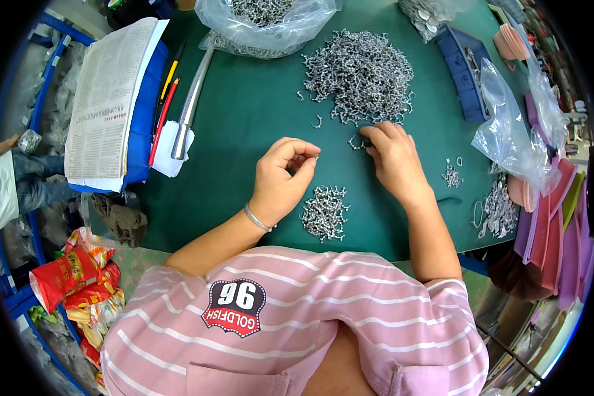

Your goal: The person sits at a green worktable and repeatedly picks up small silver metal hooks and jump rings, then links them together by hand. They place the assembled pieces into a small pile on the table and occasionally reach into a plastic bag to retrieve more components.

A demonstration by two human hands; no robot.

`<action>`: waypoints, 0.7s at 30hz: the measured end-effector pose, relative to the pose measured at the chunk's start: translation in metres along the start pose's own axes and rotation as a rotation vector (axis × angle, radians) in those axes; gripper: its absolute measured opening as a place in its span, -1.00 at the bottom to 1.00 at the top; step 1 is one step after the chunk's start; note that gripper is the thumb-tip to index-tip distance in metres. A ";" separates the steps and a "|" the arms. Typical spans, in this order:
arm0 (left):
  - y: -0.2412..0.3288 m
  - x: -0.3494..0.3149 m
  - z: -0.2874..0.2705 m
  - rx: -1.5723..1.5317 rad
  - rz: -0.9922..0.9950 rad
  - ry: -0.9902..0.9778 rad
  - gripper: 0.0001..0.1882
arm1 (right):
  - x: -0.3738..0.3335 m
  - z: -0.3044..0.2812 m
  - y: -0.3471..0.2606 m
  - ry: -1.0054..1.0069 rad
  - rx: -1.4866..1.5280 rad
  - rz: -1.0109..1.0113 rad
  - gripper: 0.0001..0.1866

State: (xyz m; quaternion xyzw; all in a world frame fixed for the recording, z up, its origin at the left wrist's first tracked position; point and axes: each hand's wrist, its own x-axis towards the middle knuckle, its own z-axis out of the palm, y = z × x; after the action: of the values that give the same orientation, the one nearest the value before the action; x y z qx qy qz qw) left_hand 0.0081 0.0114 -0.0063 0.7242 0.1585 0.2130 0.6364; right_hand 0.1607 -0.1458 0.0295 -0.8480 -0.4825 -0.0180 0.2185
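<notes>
A large heap of small curved silver metal pieces (360,76) lies on the green table beyond my hands. My right hand (399,162) is at the heap's near edge, thumb and forefinger closed on a small curved silver metal piece (358,143). To its left, my left hand (284,175) pinches thumb and forefinger together; a tiny pale tip shows there, too small to name. Between my forearms, closer to me, sits a smaller pile of silver pieces (325,212). One loose silver piece (317,122) rests between the heap and my left hand.
At the left are a tapered metal rod (195,99), red pencil (164,122) and newspaper (109,105) on a blue tray. A plastic bag of metal pieces (264,30) stands at the back. Rightward are a blue bin (461,79), clear bag (505,125) and silver rings (498,211).
</notes>
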 end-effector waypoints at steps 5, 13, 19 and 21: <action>0.009 0.011 0.004 0.622 0.373 -0.122 -0.76 | -0.009 0.003 0.007 -0.093 -0.003 0.013 -0.85; 0.008 0.025 -0.006 0.654 0.276 -0.249 -0.76 | -0.026 -0.003 -0.014 -0.029 0.262 0.039 -0.72; 0.009 0.024 -0.008 0.655 0.243 -0.284 -0.83 | -0.046 0.008 -0.026 0.061 0.385 0.108 -0.81; 0.013 0.021 -0.004 0.485 0.068 -0.302 -0.84 | -0.052 0.012 -0.024 0.074 0.342 0.080 -0.80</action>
State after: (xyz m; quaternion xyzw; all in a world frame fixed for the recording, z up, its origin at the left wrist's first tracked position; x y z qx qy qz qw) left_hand 0.0232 0.0238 0.0090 0.8837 0.0838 0.0800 0.4534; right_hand 0.1113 -0.1723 0.0142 -0.8158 -0.4359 0.0418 0.3776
